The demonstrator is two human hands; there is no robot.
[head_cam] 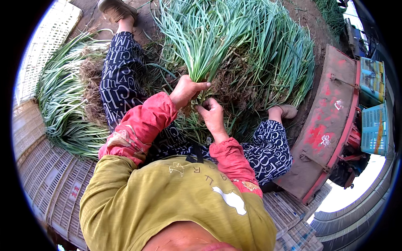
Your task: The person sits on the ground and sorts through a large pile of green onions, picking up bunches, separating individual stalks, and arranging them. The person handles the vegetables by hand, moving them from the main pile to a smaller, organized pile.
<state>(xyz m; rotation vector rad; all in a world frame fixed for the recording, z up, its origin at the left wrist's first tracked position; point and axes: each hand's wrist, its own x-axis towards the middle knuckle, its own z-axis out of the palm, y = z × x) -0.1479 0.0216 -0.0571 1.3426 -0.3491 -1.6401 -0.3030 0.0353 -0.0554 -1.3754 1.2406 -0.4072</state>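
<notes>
My left hand (187, 90) is closed around the lower stems of a bunch of long green leafy plants (201, 59), like green onions or garlic greens, its leaves fanned away from me. Just below and to the right, my right hand (212, 113) pinches a thin stem or leaf near the root end, thumb against the fingers. The bunch's roots are partly hidden by my hands. Beyond them lies a large heap of the same plants (282, 53), brown roots towards me. At the left, a row of plants (66, 97) rests with roots turned towards my leg.
Pale plastic crates (59, 182) stand along the left side, with more crates (282, 210) at lower right. A worn red metal panel (323, 125) of a vehicle or cart is at the right, teal baskets (373, 128) behind it. Loose leaves litter the ground between my legs.
</notes>
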